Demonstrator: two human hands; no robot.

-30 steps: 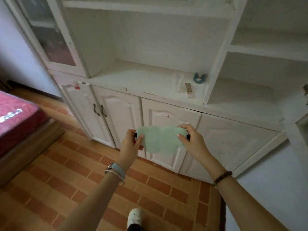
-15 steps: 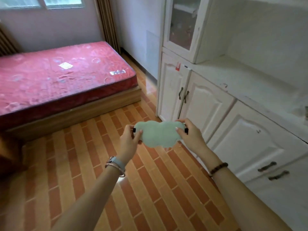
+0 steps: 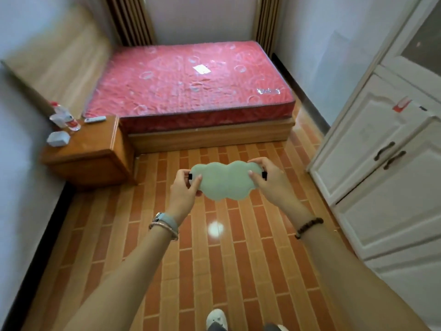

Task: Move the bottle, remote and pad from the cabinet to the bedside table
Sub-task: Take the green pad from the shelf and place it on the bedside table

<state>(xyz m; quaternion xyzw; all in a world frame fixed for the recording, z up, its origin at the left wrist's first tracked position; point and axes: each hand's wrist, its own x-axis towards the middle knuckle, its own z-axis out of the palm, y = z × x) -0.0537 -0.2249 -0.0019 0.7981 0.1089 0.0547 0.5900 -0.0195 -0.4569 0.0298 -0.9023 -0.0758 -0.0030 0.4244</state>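
Observation:
A pale green cloud-shaped pad (image 3: 224, 182) is held flat between my two hands over the tiled floor. My left hand (image 3: 185, 191) pinches its left end and my right hand (image 3: 267, 179) pinches its right end, each beside a small black tab. Far to the left stands the wooden bedside table (image 3: 95, 149). On it are a clear bottle with a red label (image 3: 68, 117), a white remote (image 3: 95, 119) and a white box (image 3: 58, 139). The white cabinet (image 3: 386, 163) runs along the right side.
A bed with a red mattress (image 3: 191, 82) fills the back of the room, right of the bedside table. Orange brick-pattern tiles (image 3: 214, 259) cover the floor between me and the table. A white shoe (image 3: 216, 318) shows at the bottom edge.
The view has swung left from the cabinet to the bed and bedside table. Both hands keep the same grip on the green pad.

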